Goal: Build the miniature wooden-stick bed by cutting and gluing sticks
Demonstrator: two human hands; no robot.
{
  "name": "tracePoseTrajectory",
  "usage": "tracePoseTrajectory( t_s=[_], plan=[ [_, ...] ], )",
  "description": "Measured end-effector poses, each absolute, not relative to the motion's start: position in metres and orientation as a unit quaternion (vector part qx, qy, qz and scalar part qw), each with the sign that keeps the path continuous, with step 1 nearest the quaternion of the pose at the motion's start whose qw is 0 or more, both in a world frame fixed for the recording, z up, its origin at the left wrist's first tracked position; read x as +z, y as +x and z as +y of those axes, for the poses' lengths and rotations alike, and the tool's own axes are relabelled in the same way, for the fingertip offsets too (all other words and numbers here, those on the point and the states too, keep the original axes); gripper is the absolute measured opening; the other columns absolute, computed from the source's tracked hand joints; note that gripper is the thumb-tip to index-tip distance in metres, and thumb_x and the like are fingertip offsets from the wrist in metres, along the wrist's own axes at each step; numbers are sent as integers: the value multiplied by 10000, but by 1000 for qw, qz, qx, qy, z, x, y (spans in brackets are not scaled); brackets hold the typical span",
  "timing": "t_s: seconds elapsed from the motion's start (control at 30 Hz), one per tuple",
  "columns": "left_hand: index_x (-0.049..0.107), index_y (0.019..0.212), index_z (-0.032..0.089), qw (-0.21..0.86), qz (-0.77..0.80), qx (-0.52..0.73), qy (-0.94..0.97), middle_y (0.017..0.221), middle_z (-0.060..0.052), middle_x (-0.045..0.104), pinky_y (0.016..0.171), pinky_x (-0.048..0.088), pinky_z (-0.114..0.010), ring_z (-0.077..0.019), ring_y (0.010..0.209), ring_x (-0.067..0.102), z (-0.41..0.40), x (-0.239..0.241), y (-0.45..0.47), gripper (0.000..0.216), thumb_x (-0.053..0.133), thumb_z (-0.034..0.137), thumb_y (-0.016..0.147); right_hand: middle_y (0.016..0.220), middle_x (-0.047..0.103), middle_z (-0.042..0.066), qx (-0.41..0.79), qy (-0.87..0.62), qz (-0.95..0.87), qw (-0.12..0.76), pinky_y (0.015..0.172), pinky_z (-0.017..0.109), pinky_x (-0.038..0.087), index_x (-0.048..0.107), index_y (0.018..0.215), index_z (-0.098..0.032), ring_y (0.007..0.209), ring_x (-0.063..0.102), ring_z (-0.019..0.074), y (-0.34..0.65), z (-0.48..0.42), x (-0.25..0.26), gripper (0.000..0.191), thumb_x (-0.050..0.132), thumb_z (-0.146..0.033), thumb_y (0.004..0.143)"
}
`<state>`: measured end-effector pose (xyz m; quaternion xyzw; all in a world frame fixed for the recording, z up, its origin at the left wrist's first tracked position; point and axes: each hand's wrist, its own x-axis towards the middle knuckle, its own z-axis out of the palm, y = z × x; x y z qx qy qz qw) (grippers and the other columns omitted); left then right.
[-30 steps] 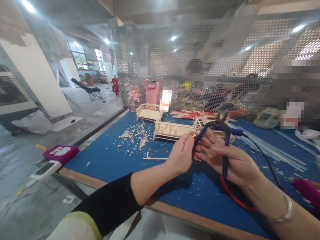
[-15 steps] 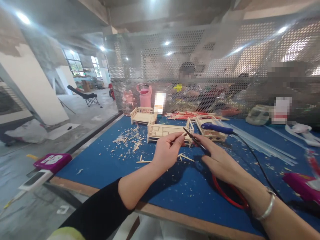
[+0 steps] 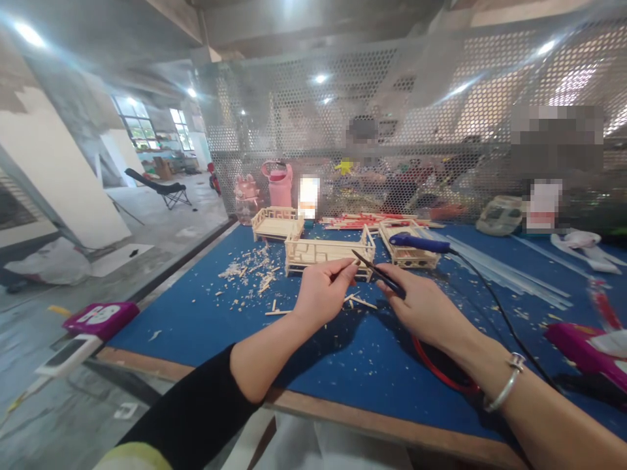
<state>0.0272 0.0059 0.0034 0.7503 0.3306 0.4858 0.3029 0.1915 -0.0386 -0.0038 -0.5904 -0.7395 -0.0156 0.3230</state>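
L hand point(image 3: 323, 290) narrow, thumb + index pinching a short thin wood stick point(image 3: 353, 262), end just visible past fingertips. R hand point(image 3: 421, 303) wrapped round dark-handled pliers point(image 3: 389, 281), held edge-on, tip pointing up-left, right by the stick; can't tell if pliers touch it or how wide their jaws are. Stick + pliers both above the counter point(image 3: 196, 339), approx. mid, just in front of the middle wood frame point(image 3: 328, 253).

Blue mat surface, wood edge. 2 more mini pale-wood pcs: back-left wood frame point(image 3: 277, 225), and right wood frame point(image 3: 409, 251) w/ blue corded tool point(image 3: 421, 243) across it in view. Loose sticks point(image 3: 361, 301) on mat betw. the two hands; wood scraps point(image 3: 252, 267) scattered L. Red-and-pale sticks point(image 3: 367, 222) piled behind; clear strips point(image 3: 529, 281) lying R. Pink bottle point(image 3: 280, 189) back-left, next to pink-lidded jar point(image 3: 246, 196). Purple device point(image 3: 100, 320) at left edge, purple item point(image 3: 582, 346) far R, partly cut off. Red curved item point(image 3: 431, 372) below R wrist, mostly hidden. Perforated screen point(image 3: 304, 143) at back; person point(image 3: 372, 176) behind it, blurry.
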Motion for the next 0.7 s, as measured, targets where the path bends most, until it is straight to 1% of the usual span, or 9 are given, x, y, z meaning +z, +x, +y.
tracePoseTrajectory(
  t_s=[0.1, 0.2, 0.27, 0.37, 0.43, 0.5, 0.6, 0.63, 0.7],
  plan=[
    [699, 795, 136, 319, 340, 466, 752, 595, -8, 618, 620, 419, -222, -125, 602, 545, 6, 4, 27, 288, 489, 330, 829, 1041, 688, 68, 0, -598, -738, 313, 752, 315, 506, 604, 1111, -212, 914, 650, 228, 192, -39, -4, 354, 385, -226, 833],
    [694, 823, 137, 345, 357, 443, 746, 591, -1, 615, 617, 413, -228, -120, 587, 522, 7, 5, 26, 282, 494, 335, 821, 1020, 693, 81, 32, -604, -734, 310, 757, 320, 490, 616, 1086, -190, 918, 644, 236, 192, -39, -2, 353, 373, -232, 834],
    [692, 763, 140, 351, 360, 430, 750, 584, 1, 610, 602, 404, -232, -113, 565, 499, 9, 7, 26, 284, 495, 336, 817, 1010, 691, 91, 59, -600, -733, 315, 754, 329, 477, 625, 1050, -179, 916, 636, 243, 192, -40, 1, 345, 366, -251, 834],
    [684, 687, 145, 357, 346, 423, 757, 593, -2, 616, 616, 407, -238, -111, 579, 508, 12, 11, 23, 264, 511, 305, 806, 819, 693, 75, 121, -585, -736, 318, 665, 320, 459, 638, 903, -174, 757, 627, 224, 191, -41, 5, 297, 379, -300, 827],
    [686, 685, 145, 371, 324, 428, 758, 611, -6, 628, 655, 419, -243, -115, 618, 535, 15, 14, 21, 224, 533, 269, 793, 626, 621, 35, 199, -576, -723, 324, 558, 300, 425, 615, 836, -164, 569, 564, 181, 191, -42, 7, 291, 407, -366, 816],
    [688, 708, 145, 399, 292, 436, 752, 613, -5, 635, 678, 426, -247, -113, 633, 551, 16, 16, 20, 178, 556, 243, 777, 538, 528, -10, 328, -546, -690, 344, 480, 278, 380, 583, 856, -155, 453, 476, 136, 192, -44, 8, 325, 445, -443, 792],
    [673, 745, 143, 476, 257, 447, 713, 580, 6, 631, 657, 432, -240, -98, 591, 554, 16, 16, 21, 112, 593, 221, 753, 542, 476, -36, 511, -461, -614, 386, 452, 259, 362, 537, 929, -155, 434, 444, 111, 194, -46, 10, 388, 507, -498, 750],
    [658, 751, 143, 506, 251, 454, 689, 574, 8, 634, 645, 434, -235, -93, 578, 556, 16, 16, 22, 96, 601, 221, 749, 555, 473, -37, 535, -440, -595, 407, 462, 259, 368, 528, 946, -159, 449, 447, 110, 195, -45, 10, 388, 517, -491, 746],
    [609, 762, 148, 563, 243, 468, 637, 587, 4, 652, 633, 442, -228, -87, 570, 570, 15, 15, 24, 88, 610, 236, 751, 594, 475, -31, 519, -429, -586, 450, 503, 269, 392, 520, 992, -169, 489, 456, 113, 197, -43, 8, 360, 518, -435, 749]
  ],
)
